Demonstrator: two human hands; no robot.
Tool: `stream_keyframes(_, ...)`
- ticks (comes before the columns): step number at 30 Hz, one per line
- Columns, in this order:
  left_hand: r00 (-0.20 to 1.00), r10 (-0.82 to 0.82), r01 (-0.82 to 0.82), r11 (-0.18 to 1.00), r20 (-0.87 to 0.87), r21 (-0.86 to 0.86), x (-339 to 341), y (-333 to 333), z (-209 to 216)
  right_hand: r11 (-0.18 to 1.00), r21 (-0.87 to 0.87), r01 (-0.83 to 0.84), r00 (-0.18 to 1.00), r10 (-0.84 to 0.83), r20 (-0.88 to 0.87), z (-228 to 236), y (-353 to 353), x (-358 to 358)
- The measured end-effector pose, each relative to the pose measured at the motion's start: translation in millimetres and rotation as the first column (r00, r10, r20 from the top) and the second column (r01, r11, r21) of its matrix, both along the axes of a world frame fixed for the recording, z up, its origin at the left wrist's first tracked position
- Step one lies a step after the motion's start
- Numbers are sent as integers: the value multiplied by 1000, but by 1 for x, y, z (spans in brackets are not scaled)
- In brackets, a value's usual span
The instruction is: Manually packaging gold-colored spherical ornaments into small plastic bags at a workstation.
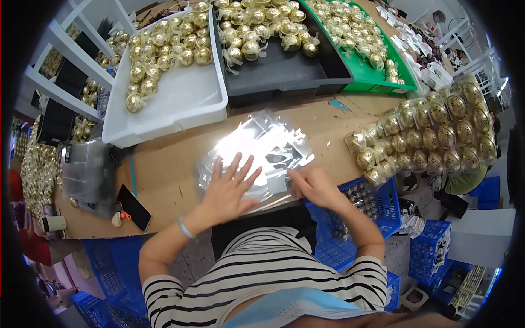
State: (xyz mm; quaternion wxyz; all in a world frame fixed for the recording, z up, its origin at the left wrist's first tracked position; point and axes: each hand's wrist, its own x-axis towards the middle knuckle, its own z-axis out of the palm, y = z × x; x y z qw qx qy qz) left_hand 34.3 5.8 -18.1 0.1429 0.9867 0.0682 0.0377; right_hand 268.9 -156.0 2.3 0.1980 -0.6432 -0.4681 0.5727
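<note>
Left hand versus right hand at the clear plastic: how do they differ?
The left hand is spread open; the right hand is curled. The left hand has a pale wristband below it; the right hand shows none. Both are bare and at the clear plastic.

- Left of the left hand: bare tabletop, then a black phone.
- Ahead-left of it: a white tray blocks.
- Right of the right hand: more tabletop, then packed gold ornaments.
</note>
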Motion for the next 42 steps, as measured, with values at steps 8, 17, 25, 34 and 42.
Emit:
stream_keyframes(8,1000,25,-25,996,1,80,12,10,-6,759,619,-202,604,-400,689,-26,53,-39)
stream_keyframes(17,917,382,-301,852,117,-429,8,-15,-6,547,832,93,458,-766,452,-9,18,-85)
stream_keyframes(25,886,164,367,324,434,-872,-31,35,106,-259,926,-276,881,-454,136,82,74,-53)
stream_keyframes(34,514,446,272,726,733,-632,-34,-1,103,-119,968,-223,869,-475,142,97,74,-76)
stream_keyframes(42,567,444,197,745,694,-637,-31,-5,108,-197,971,135,902,-380,-203,85,73,-78)
